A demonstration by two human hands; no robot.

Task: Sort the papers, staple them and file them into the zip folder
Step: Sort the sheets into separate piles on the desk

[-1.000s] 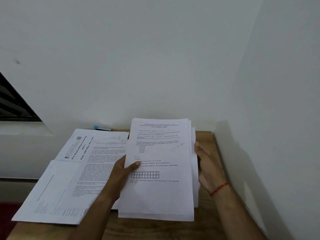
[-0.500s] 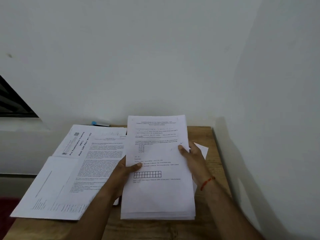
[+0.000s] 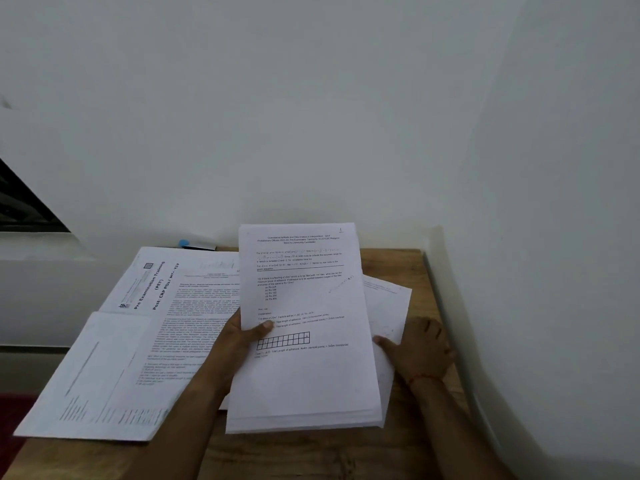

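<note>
The stack of papers (image 3: 304,375) is hiding the fingers of the left hand (image 3: 239,344) and half of a loose sheet (image 3: 388,306). Spread papers (image 3: 138,341) are covering most of a blue-capped object (image 3: 194,244). Body print is blurring beyond reading, and the left edge is cutting off a dark window (image 3: 24,206).

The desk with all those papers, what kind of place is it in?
Probably a study corner at home or a small office. A wooden desk sits pushed into a corner of plain white walls, with printed exam papers spread on it and a stack in the left hand.
</note>
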